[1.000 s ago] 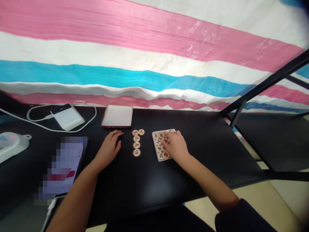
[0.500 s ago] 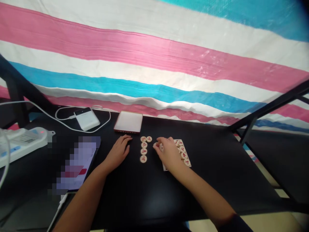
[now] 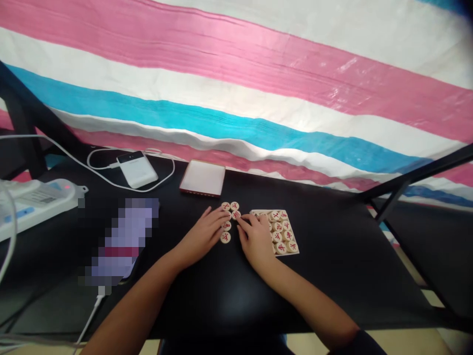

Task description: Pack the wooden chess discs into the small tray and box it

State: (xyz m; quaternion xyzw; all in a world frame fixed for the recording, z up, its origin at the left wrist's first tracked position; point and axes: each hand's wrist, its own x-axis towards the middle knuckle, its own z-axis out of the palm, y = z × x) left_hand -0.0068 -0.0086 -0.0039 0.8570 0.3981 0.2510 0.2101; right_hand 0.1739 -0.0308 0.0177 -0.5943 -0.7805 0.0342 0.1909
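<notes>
Round Chinese chess pieces with red characters lie in two short columns on the black table. My left hand (image 3: 204,235) rests flat with fingers outstretched, its fingertips over the left column and partly covering one piece. The lowest piece (image 3: 225,237) of that column lies just off those fingers. With fingers apart, my right hand (image 3: 256,241) touches a chess piece (image 3: 235,215) with a fingertip. That piece lies below another piece (image 3: 234,206) in the right column. Beside my right hand is a shallow white tray (image 3: 295,250) filled with several more pieces, its left part hidden by the hand.
A box lid (image 3: 203,178) with a white inside lies behind the pieces. To the left are a phone (image 3: 127,236), a white power bank (image 3: 137,170) with a looped cable, and a power strip (image 3: 40,202). A striped sheet (image 3: 236,93) hangs behind the table.
My right hand has moved left from the tray, bringing a chess piece beside the column. My left hand has come right onto the left column. The view has shifted slightly.
</notes>
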